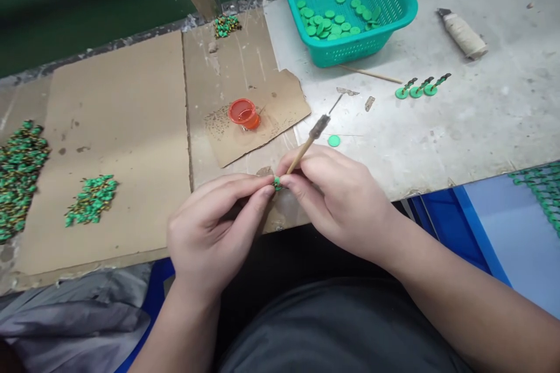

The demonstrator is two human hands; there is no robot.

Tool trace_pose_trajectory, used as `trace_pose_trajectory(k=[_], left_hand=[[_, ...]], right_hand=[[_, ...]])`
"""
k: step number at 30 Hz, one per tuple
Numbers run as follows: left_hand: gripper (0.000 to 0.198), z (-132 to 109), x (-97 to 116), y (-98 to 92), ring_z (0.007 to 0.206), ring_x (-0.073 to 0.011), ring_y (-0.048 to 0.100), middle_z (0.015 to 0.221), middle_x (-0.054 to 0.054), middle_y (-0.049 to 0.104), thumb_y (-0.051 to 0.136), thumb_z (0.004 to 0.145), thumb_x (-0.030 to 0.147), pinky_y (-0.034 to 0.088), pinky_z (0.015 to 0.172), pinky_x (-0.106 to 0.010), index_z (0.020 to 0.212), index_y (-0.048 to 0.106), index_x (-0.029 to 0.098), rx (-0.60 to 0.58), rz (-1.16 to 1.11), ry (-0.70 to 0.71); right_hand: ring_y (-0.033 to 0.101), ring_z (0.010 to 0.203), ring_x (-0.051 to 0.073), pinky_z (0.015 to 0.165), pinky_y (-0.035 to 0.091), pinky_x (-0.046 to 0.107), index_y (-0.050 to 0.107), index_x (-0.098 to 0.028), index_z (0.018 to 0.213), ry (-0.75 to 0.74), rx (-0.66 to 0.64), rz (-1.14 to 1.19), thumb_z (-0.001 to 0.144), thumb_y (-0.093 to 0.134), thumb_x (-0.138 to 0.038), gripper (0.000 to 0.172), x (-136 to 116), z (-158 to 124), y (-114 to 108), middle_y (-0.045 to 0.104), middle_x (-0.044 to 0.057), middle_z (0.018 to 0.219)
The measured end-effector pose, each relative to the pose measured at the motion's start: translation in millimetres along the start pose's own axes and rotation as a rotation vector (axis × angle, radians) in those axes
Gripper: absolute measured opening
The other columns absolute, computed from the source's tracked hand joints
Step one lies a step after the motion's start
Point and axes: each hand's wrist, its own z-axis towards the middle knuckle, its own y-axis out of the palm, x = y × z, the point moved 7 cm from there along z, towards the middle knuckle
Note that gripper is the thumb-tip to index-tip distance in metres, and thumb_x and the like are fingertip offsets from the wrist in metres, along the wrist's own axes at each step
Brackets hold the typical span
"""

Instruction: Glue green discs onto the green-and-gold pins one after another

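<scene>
Between the fingertips of my left hand is a small green piece, mostly hidden by the fingers. My right hand has its thumb and fingers closed at the piece's other side. It also grips a needle tool with a wooden handle, a dark wrapped collar and a thin metal tip pointing up and away. Just beyond the right hand, a flat green disc lies on the table. A small red cup of liquid stands on a cardboard scrap.
A teal basket holding green discs stands at the back. Three discs with dark-tipped figures stand right, near a wrapped cutter and a thin stick. Small green-and-brown pieces lie on cardboard at left, beside a larger heap.
</scene>
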Motion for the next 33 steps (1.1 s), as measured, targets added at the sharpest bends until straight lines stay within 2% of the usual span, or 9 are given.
trace_pose_trajectory(k=[10, 21, 28, 33], left_hand=[[0.017, 1.4, 0.3, -0.2, 0.101, -0.0223, 0.088, 0.11, 0.004, 0.091, 0.086, 0.107, 0.025, 0.075, 0.096, -0.039, 0.114, 0.093, 0.039, -0.011, -0.033, 0.005], [0.02, 1.1, 0.6, 0.5, 0.105, -0.0213, 0.088, 0.114, 0.005, 0.092, 0.087, 0.107, 0.024, 0.073, 0.098, -0.037, 0.117, 0.093, 0.04, -0.022, -0.046, 0.007], [0.018, 2.8, -0.5, 1.5, 0.106, -0.0166, 0.087, 0.116, 0.007, 0.092, 0.086, 0.108, 0.024, 0.07, 0.101, -0.031, 0.117, 0.092, 0.039, -0.03, -0.044, 0.003], [0.017, 1.9, -1.0, 0.8, 0.104, -0.0203, 0.087, 0.115, 0.004, 0.092, 0.086, 0.108, 0.026, 0.071, 0.097, -0.035, 0.117, 0.092, 0.039, -0.028, -0.035, 0.0]], right_hand=[[0.079, 0.112, 0.026, 0.1, 0.066, 0.042, 0.066, -0.026, 0.109, 0.009, -0.028, -0.015, 0.12, 0.059, -0.017, 0.016, -0.4, 2.9, 2.5, 0.083, 0.006, 0.114], [0.069, 0.087, 0.022, 0.08, 0.056, 0.037, 0.045, -0.03, 0.094, 0.101, -0.046, -0.029, 0.116, 0.058, -0.014, 0.03, 6.0, 12.3, 6.1, 0.067, 0.0, 0.091], [0.075, 0.093, 0.022, 0.085, 0.06, 0.036, 0.058, -0.027, 0.102, 0.098, 0.04, 0.035, 0.118, 0.059, -0.02, 0.017, 9.3, 7.0, -0.2, 0.075, 0.002, 0.1], [0.076, 0.098, 0.023, 0.091, 0.064, 0.037, 0.061, -0.027, 0.102, 0.077, 0.031, 0.02, 0.119, 0.059, -0.022, 0.018, 8.5, 3.9, -0.9, 0.077, 0.004, 0.102]])
